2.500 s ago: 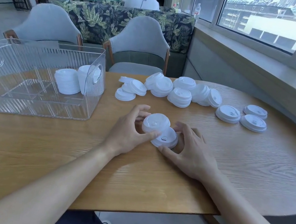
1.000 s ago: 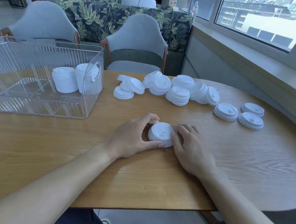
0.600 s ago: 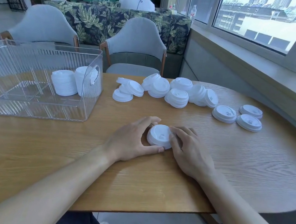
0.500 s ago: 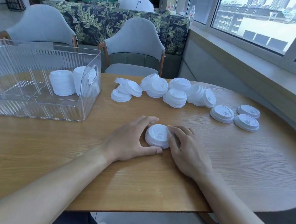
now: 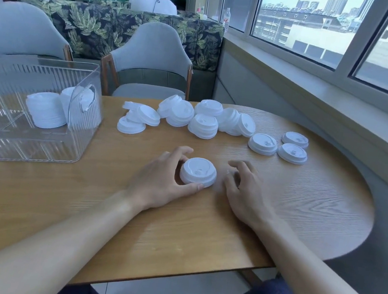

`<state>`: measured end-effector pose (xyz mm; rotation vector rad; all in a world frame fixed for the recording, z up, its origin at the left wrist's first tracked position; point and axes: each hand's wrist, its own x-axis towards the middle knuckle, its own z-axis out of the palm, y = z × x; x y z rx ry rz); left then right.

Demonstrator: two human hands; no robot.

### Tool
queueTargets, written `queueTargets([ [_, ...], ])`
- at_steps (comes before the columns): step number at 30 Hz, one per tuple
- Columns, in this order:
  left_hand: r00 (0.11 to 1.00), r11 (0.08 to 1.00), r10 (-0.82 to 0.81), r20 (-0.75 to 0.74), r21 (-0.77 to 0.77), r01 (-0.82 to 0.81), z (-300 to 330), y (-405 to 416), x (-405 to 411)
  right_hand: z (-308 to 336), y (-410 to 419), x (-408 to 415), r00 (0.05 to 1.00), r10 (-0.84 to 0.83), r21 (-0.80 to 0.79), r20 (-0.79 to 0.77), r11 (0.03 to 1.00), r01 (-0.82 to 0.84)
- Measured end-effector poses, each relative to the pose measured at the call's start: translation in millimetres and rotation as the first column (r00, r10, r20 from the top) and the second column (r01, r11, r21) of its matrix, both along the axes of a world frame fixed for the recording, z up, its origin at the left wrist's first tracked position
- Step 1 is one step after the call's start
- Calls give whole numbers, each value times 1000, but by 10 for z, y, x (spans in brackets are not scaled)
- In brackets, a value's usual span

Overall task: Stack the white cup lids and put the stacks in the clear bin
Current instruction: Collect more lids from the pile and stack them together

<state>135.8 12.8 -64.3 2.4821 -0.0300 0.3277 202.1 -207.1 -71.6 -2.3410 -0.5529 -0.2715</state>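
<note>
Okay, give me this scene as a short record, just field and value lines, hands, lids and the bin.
left hand: fingers and thumb curled round the small lid stack
right hand: beside the stack, apart from it, holding nothing
loose lids: scattered on the far side of the wooden table
clear bin: left on the table, lid stacks inside

Your scene is bright with daylight from the windows (image 5: pixel 331 29) on your right, a soft sheen on the wooden table (image 5: pixel 305 201), your right hand (image 5: pixel 244 192) smeared by motion blur, and wide-angle bending at the frame edges.
</note>
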Motion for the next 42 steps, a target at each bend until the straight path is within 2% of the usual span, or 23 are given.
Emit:
queueTargets([
  [8, 998, 998, -53, -36, -33, 52, 12, -482, 375, 36, -678, 375, 977, -212, -77, 7, 974, 212],
  [15, 994, 997, -80, -80, -19, 79, 25, -712, 702, 63, -1040, 722, 933, -360, -43, -4, 932, 359],
  [25, 989, 994, -105, -102, 30, 109, 52, -844, 967, 94, -1189, 1258, 916, -400, -23, -30, 917, 399],
  [30, 992, 992, -108, -69, 56, 112, 64, -873, 970, 81, -1164, 1439, 920, -388, -54, -60, 921, 385],
  [42, 993, 994, -111, -52, -9, 110, 20, -845, 961, 91, -1187, 1395, 919, -393, 33, -21, 919, 394],
])
